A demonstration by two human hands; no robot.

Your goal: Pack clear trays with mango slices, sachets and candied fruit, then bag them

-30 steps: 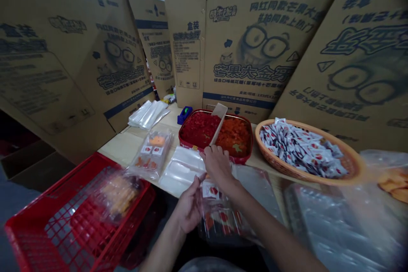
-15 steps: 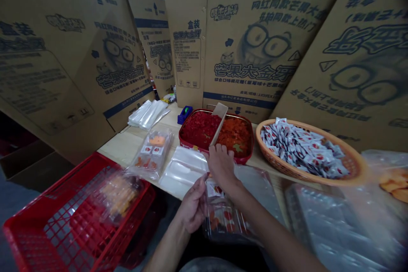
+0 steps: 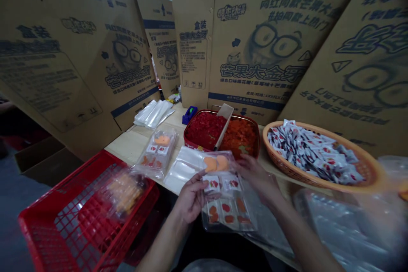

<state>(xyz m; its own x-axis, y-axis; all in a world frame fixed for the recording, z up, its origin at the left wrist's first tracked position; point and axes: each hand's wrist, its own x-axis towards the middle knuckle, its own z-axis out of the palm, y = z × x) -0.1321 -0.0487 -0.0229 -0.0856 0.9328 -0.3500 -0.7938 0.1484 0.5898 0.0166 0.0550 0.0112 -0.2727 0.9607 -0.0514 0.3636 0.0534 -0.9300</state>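
My left hand [image 3: 191, 195] is closed on the left edge of a clear plastic tray [image 3: 223, 212], thumb on top. In the tray lie orange pieces [image 3: 216, 163] at the far end, two small white packets [image 3: 220, 183] in the middle, and red and orange candies [image 3: 227, 208] in the near compartments. My right hand [image 3: 256, 178] is at the tray's far right side, fingers apart and slightly blurred. Whether it touches the tray is unclear. Just beyond is a red tin [image 3: 257, 153] of red and orange candies, split by a cardboard divider [image 3: 225, 125].
An orange basket [image 3: 371, 174] of white packets stands right, near stacked clear trays [image 3: 341, 221]. Left are a filled tray [image 3: 156, 153], clear bags [image 3: 154, 114], a blue tape dispenser [image 3: 190, 115] and a red crate [image 3: 41, 238]. Cardboard boxes [image 3: 255, 51] wall the table's back.
My right hand has drawn back from over the tin's near edge to the tray's right side, uncovering the orange pieces and packets. My left hand still holds the tray. The view has shifted slightly.
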